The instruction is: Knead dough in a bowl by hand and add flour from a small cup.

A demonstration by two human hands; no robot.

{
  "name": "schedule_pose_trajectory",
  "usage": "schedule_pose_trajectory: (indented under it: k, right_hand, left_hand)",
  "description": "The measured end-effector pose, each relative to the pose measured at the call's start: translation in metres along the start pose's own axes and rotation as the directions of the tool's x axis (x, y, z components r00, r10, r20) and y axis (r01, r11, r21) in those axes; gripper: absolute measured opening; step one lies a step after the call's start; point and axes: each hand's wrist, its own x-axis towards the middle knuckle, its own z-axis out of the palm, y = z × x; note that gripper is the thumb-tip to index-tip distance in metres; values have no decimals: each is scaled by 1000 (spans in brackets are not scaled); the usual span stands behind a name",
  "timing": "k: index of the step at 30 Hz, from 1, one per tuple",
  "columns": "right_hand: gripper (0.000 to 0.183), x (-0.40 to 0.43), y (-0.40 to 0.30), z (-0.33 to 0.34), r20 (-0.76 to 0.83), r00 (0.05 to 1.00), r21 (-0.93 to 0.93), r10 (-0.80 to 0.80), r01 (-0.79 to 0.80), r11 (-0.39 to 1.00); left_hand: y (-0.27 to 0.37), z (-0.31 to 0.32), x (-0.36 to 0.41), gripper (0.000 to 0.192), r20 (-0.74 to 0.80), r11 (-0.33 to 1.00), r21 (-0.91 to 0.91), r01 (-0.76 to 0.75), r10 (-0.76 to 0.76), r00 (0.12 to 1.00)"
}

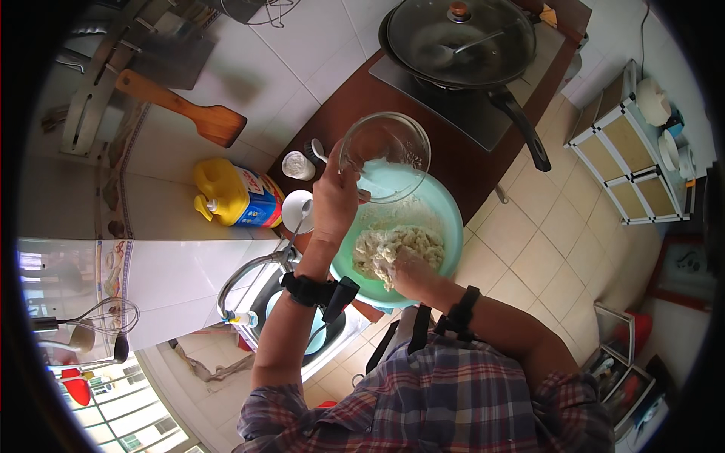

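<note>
My left hand (334,198) grips the rim of a clear glass bowl (393,144), which is tilted over the far side of a large mint-green basin (455,226). A whitish residue clings inside the glass. Down in the basin, my right hand (410,274) is sunk into a lumpy mass of pale dough (419,240), its fingers coated and partly hidden by it. Dry flour dusts the basin wall beyond the dough. Left of my left hand are a white cup (294,212) with a spoon in it and a small tub of white powder (298,165).
A lidded wok (461,42) rests on the cooktop, its long handle (521,127) jutting over the counter edge. A yellow jug (238,192) and a brush (315,150) stand near the tiled wall. The sink (340,334) and curved faucet (241,272) lie at the lower left.
</note>
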Motion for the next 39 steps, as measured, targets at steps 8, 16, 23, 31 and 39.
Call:
schedule_pose_trajectory:
  k: [8,16,23,31,39]
  right_hand:
    - [43,-1,-1,-1,-40,999,33,3,-2,999]
    - [40,1,-3,-8,53,999,-19,13,-12,1000]
    - [38,0,-3,-5,51,999,-80,2,2,997]
    - [36,2,3,4,57,998,51,4,-7,999]
    - [39,1,5,10,27,1000,67,-8,7,998]
  left_hand:
    - [2,17,-15,51,-33,967,187,-174,183,983]
    - [4,24,-19,51,-40,890,361,-278,313,949]
    - [1,25,-11,54,-46,885,358,-297,334,941]
    - [-1,23,-7,59,-66,924,237,-300,323,944]
    - [-6,9,26,39,6,947,-289,136,-141,990]
